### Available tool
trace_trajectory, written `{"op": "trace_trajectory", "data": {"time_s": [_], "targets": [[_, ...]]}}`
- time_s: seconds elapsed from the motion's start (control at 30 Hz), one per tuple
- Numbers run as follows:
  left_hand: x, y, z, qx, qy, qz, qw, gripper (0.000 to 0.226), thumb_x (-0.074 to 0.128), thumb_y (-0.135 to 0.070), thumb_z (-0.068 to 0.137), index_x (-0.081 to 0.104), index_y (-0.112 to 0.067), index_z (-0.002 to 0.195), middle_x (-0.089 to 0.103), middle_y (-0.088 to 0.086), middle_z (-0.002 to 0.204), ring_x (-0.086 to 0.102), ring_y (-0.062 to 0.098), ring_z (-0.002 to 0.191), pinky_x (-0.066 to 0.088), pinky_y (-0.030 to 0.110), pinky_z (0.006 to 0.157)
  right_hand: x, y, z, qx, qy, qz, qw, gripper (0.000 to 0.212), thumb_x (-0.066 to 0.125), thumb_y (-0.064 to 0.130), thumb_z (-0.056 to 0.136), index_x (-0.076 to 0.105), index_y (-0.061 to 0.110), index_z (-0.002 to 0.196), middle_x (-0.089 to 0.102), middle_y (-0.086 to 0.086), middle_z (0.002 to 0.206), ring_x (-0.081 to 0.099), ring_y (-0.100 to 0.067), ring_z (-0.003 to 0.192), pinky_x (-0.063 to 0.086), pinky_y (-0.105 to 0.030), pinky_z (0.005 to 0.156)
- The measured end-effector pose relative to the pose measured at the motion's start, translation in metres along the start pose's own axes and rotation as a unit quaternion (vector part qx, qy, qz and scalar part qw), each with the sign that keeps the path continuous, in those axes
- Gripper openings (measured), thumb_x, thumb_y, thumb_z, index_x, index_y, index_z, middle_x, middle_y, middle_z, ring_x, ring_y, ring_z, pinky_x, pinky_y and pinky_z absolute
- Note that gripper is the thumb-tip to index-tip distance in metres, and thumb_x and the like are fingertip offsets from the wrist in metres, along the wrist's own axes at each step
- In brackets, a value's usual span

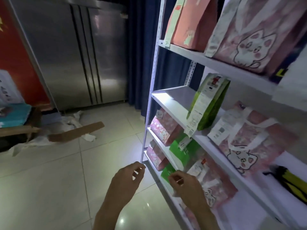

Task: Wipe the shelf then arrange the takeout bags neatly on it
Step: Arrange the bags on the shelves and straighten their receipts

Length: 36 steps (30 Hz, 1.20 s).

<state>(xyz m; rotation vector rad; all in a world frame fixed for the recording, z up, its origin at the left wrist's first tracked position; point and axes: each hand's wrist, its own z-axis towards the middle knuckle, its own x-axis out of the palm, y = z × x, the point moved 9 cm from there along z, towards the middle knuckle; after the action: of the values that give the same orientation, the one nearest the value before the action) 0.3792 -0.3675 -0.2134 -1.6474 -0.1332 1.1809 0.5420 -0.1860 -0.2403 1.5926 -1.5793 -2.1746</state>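
My left hand (127, 178) and right hand (186, 185) hang low in front of the white shelf unit (150, 112), both with fingers loosely curled and holding nothing, the right one just before a green takeout bag (167, 171) on a lower shelf. Above them pink cat-print takeout bags (163, 130) and more green bags (184, 150) stand on the tiers, a tall green bag (208, 103) sits upright mid-shelf beside a bare stretch, and further pink bags (245, 34) fill the top; behind, cardboard (76, 132) and crumpled paper (89, 137) lie on the tiled floor (49, 180) by a steel refrigerator (74, 55)
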Motion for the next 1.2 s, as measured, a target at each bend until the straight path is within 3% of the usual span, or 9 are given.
{"op": "trace_trajectory", "data": {"time_s": [0.23, 0.33, 0.4, 0.57, 0.73, 0.8, 0.9, 1.07, 1.2], "targets": [[-0.026, 0.026, 0.056, 0.029, 0.051, -0.028, 0.998, 0.012, 0.056, -0.038, 0.100, 0.066, -0.042, 0.096, 0.069, -0.027, 0.090, 0.066, -0.001, 0.085, 0.050, 0.014, 0.072, 0.013, 0.032, 0.015, 0.036, -0.046, -0.025, 0.998, 0.007, 0.067, 0.039, 0.091, 0.067, 0.043, 0.085, 0.074, 0.019, 0.075, 0.071, -0.003, 0.068, 0.061, -0.036, 0.070], [-0.014, 0.024, 0.079, 0.047, 0.084, -0.030, 0.995, 0.012, 0.056, -0.039, 0.099, 0.065, -0.046, 0.095, 0.069, -0.027, 0.090, 0.065, -0.006, 0.086, 0.053, 0.016, 0.074, 0.017, 0.024, 0.021, 0.068, -0.062, -0.013, 0.996, 0.011, 0.063, 0.048, 0.089, 0.069, 0.039, 0.092, 0.075, 0.016, 0.077, 0.073, -0.005, 0.069, 0.062, -0.039, 0.068], [-0.003, 0.019, 0.099, 0.062, 0.108, -0.026, 0.992, 0.012, 0.056, -0.039, 0.100, 0.066, -0.044, 0.097, 0.070, -0.026, 0.091, 0.065, -0.005, 0.088, 0.054, 0.017, 0.078, 0.016, 0.019, 0.032, 0.083, -0.078, -0.013, 0.993, 0.008, 0.067, 0.041, 0.092, 0.071, 0.035, 0.090, 0.075, 0.017, 0.077, 0.072, -0.004, 0.071, 0.062, -0.037, 0.071], [0.027, -0.005, 0.157, 0.109, 0.165, 0.012, 0.980, 0.014, 0.056, -0.038, 0.101, 0.069, -0.040, 0.107, 0.069, -0.025, 0.098, 0.066, -0.002, 0.088, 0.056, 0.018, 0.083, 0.010, 0.000, 0.078, 0.119, -0.122, -0.003, 0.985, 0.006, 0.070, 0.036, 0.094, 0.073, 0.034, 0.089, 0.074, 0.018, 0.076, 0.070, 0.002, 0.074, 0.061, -0.029, 0.075], [0.042, -0.043, 0.215, 0.196, 0.191, 0.094, 0.957, 0.015, 0.064, -0.030, 0.097, 0.068, -0.041, 0.106, 0.067, -0.027, 0.095, 0.062, -0.006, 0.084, 0.049, 0.010, 0.077, -0.001, -0.004, 0.125, 0.142, -0.154, 0.029, 0.978, 0.019, 0.068, 0.038, 0.095, 0.063, 0.047, 0.079, 0.071, 0.021, 0.076, 0.067, 0.010, 0.075, 0.061, -0.025, 0.075], [0.050, -0.063, 0.238, 0.219, 0.195, 0.095, 0.951, 0.018, 0.064, -0.027, 0.097, 0.067, -0.042, 0.107, 0.067, -0.027, 0.095, 0.062, -0.006, 0.084, 0.054, 0.014, 0.079, -0.014, -0.004, 0.139, 0.142, -0.175, 0.041, 0.973, 0.015, 0.068, 0.036, 0.095, 0.067, 0.042, 0.082, 0.072, 0.020, 0.077, 0.068, 0.006, 0.075, 0.060, -0.024, 0.074], [0.068, -0.087, 0.263, 0.245, 0.201, 0.078, 0.945, 0.018, 0.064, -0.027, 0.097, 0.068, -0.042, 0.104, 0.066, -0.030, 0.090, 0.063, -0.008, 0.082, 0.051, 0.009, 0.072, -0.036, -0.008, 0.152, 0.153, -0.209, 0.054, 0.964, 0.012, 0.066, 0.036, 0.096, 0.071, 0.032, 0.086, 0.072, 0.018, 0.077, 0.067, 0.003, 0.073, 0.057, -0.020, 0.071], [0.100, -0.106, 0.290, 0.289, 0.234, 0.083, 0.924, 0.018, 0.064, -0.024, 0.096, 0.069, -0.040, 0.104, 0.067, -0.026, 0.092, 0.061, -0.009, 0.082, 0.049, 0.009, 0.072, -0.055, -0.029, 0.153, 0.205, -0.232, 0.011, 0.951, 0.015, 0.060, 0.045, 0.097, 0.067, 0.035, 0.089, 0.071, 0.013, 0.072, 0.068, -0.001, 0.066, 0.059, -0.027, 0.067], [0.122, -0.113, 0.317, 0.327, 0.239, 0.083, 0.911, 0.016, 0.067, -0.025, 0.094, 0.068, -0.039, 0.101, 0.068, -0.023, 0.090, 0.061, -0.007, 0.080, 0.052, 0.014, 0.071, -0.070, -0.042, 0.151, 0.261, -0.268, -0.056, 0.926, 0.013, 0.062, 0.040, 0.098, 0.067, 0.034, 0.088, 0.072, 0.013, 0.075, 0.067, 0.000, 0.068, 0.056, -0.020, 0.067]]}}
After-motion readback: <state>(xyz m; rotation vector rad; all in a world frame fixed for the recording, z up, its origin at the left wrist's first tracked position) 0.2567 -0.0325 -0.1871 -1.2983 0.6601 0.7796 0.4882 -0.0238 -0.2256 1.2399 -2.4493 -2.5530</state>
